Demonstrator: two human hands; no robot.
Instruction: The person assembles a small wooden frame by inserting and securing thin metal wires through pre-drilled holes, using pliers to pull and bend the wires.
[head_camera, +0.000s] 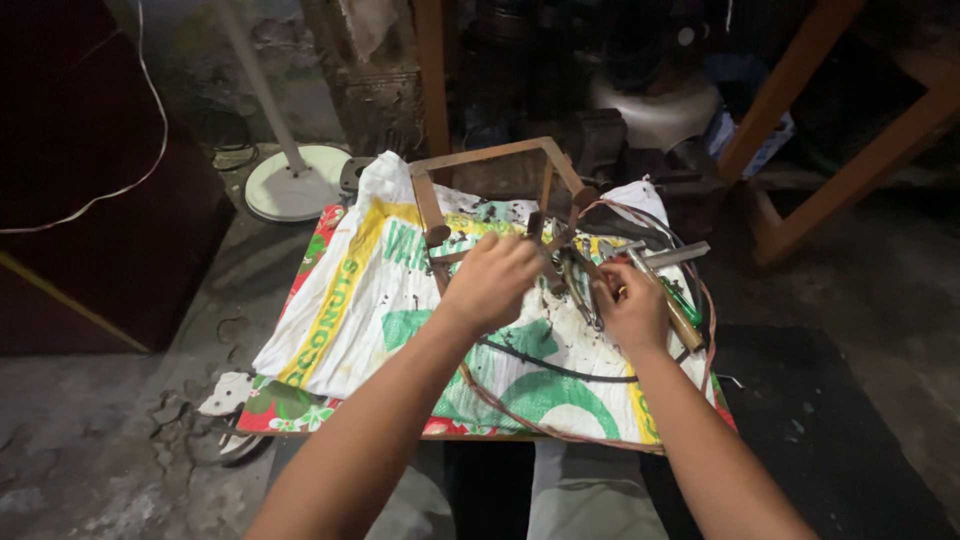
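Working over the sack (340, 300), the left hand (492, 282) pinches a small part beside the wooden frame (480, 165) while the right hand (632, 310) closes on pliers (578, 290), so steady support and slow, small turns seem wise.

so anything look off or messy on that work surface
Yes. The white sack covering the low table is spattered with dark specks and lies rumpled, its left edge hanging over the side. Wires loop loosely across it and over the front edge. The floor beside it is cracked. Both hands work among scattered tools.
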